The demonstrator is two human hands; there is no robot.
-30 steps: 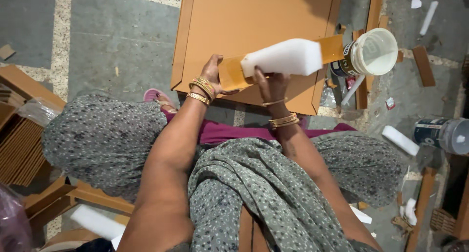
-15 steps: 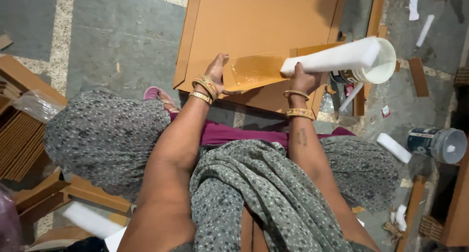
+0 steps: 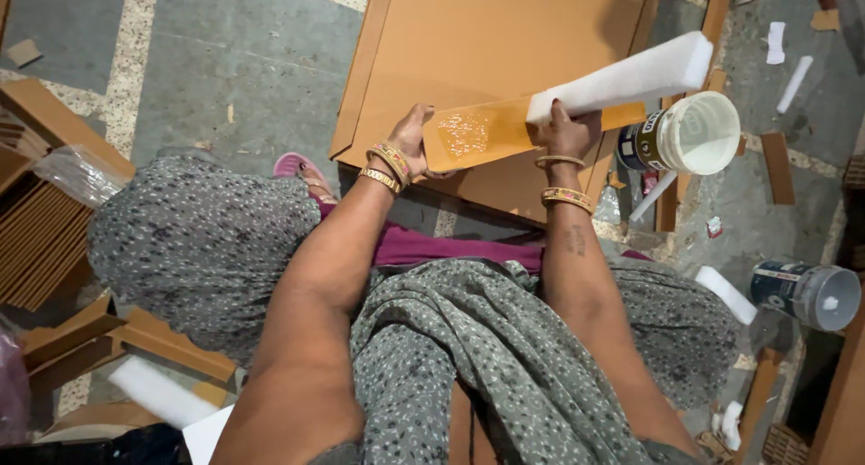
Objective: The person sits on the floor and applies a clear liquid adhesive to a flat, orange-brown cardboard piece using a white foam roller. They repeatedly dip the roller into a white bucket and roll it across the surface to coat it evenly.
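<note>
My left hand (image 3: 411,141) grips the near end of a narrow brown cardboard strip (image 3: 491,132) whose top is wet and shiny with glue. My right hand (image 3: 566,133) clasps a long white foam block (image 3: 622,77) and presses its lower end onto the strip. Both are held above a large brown cardboard sheet (image 3: 487,41) lying on the floor. Gold bangles circle both wrists.
An open white glue tub (image 3: 694,133) stands just right of the foam block. A second tub (image 3: 806,294) lies on its side at the right. Stacked cardboard pieces (image 3: 40,222) sit at the left, with scattered foam bits and cardboard scraps on the grey floor.
The foam block has slid rightward along the strip, uncovering the glued patch. My right hand moved right with it; my left hand stayed on the strip's end.
</note>
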